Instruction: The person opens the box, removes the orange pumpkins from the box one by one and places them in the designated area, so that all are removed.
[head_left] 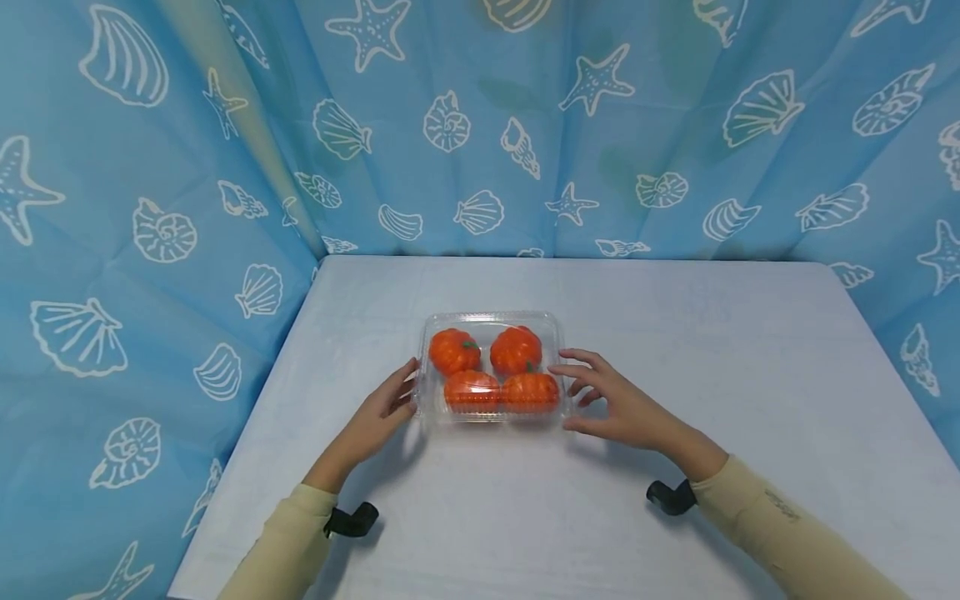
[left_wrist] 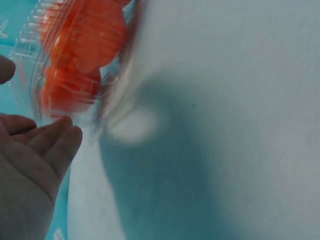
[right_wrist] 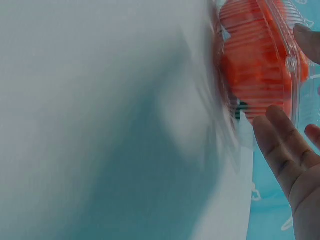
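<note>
A clear plastic clamshell box (head_left: pixel 491 317) with several small orange pumpkins (head_left: pixel 516 350) inside sits on the table, its lid down. At the box's left side is my left hand (head_left: pixel 378 417), fingers extended with the tips against or very near the wall. Opposite it, my right hand (head_left: pixel 618 400) has its fingers spread along the right wall; whether every tip touches cannot be told. In the left wrist view the left fingertips (left_wrist: pixel 70 132) lie by the box's ribbed edge. The right wrist view shows the right fingertips (right_wrist: pixel 272 115) beside the ribbed wall.
A white-covered table (head_left: pixel 712 350) stretches around the box. Blue curtains (head_left: pixel 480 125) with white shell and starfish prints stand behind it and at the sides. A black wrist camera mount (head_left: pixel 352 521) sticks out from the left sleeve, another (head_left: pixel 670 497) from the right.
</note>
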